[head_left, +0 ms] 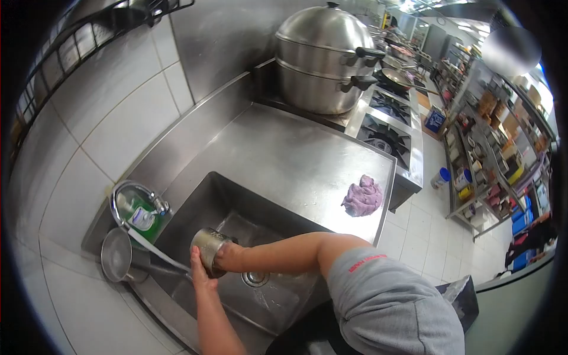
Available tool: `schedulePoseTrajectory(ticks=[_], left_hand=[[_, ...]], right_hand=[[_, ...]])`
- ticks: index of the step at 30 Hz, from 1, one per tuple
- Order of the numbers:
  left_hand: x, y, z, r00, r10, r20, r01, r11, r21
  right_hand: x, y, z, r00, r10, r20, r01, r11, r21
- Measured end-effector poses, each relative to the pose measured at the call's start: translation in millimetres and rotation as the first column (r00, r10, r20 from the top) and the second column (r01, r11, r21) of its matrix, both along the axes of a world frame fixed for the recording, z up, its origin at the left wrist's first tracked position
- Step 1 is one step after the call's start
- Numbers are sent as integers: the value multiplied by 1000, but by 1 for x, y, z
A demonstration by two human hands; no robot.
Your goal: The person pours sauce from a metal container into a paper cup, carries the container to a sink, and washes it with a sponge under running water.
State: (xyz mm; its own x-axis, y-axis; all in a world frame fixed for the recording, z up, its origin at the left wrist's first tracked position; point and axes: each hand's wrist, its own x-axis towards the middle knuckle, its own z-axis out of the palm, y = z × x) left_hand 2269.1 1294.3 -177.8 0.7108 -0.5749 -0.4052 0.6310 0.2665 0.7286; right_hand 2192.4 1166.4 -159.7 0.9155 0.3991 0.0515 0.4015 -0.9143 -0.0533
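A dull metal cup (pixel 207 247) is tilted over the steel sink (pixel 296 231). My left hand (pixel 201 273) is closed around its lower left side, with the fingers partly hidden behind it. On the other side, my right hand (pixel 229 258) reaches into the cup's mouth. Those fingers are out of sight inside, so whether they hold anything is hidden. Below the cup, the sink drain (pixel 255 278) shows on the wet basin floor. The curved faucet (pixel 133 204) stands at the left rim, beside a container of green liquid (pixel 145 220).
A metal ladle (pixel 117 254) lies across the sink's left edge. On the steel counter (pixel 278 151) sits a crumpled purple cloth (pixel 362 196). Behind are a large lidded steamer (pixel 322 65) and a gas stove (pixel 384 133). Loaded shelves (pixel 473 160) stand across the aisle.
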Motion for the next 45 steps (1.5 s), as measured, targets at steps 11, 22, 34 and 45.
schedulePoseTrajectory(ticks=[11,22,34,45], left_hand=[[-9,-1,8,999,19,33,-17,997,-76],[-1,-6,15,985,74,157,-97,985,143],[29,8,-64,971,-28,-239,-94,870,-484],[10,1,1,922,323,-212,-379,863,-334]], right_hand=[[47,76,-34,763,-535,-361,312,-185,932],[-4,18,-6,960,-278,29,158,628,762],[33,-17,-28,622,-320,-715,295,-750,592],[19,4,-72,556,-519,-649,409,-509,757]])
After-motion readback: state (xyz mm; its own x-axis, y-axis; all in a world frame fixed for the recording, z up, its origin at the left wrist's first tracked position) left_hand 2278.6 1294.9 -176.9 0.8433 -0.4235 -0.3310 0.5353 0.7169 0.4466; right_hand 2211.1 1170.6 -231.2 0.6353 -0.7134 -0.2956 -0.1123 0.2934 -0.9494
